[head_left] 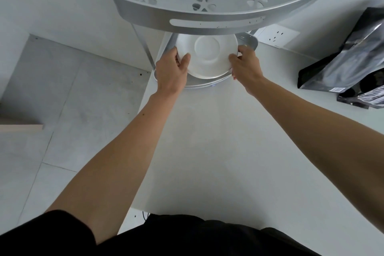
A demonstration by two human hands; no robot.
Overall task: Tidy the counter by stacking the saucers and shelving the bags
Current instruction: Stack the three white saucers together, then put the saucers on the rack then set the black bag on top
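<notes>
You have the white saucer (207, 56) pinched at both edges: your left hand (171, 72) curls around its left rim with the thumb on top, and your right hand (246, 66) closes on the right rim the same way. It sits low over the bottom tray (204, 85) of the metal rack, tucked under the upper tier (207, 21) — whether it rests on the tray yet, or on other saucers beneath, you cannot tell from here. The risk is clearance: lift it or tilt it and the far edge may knock the upper tier, and porcelain on metal could chip. Your fingers under the rim could also get caught if you set it down flat, so ease them out one side at a time. The black bags (349, 60) lie on the counter (207, 141) to your right, well apart and not yet shelved.
</notes>
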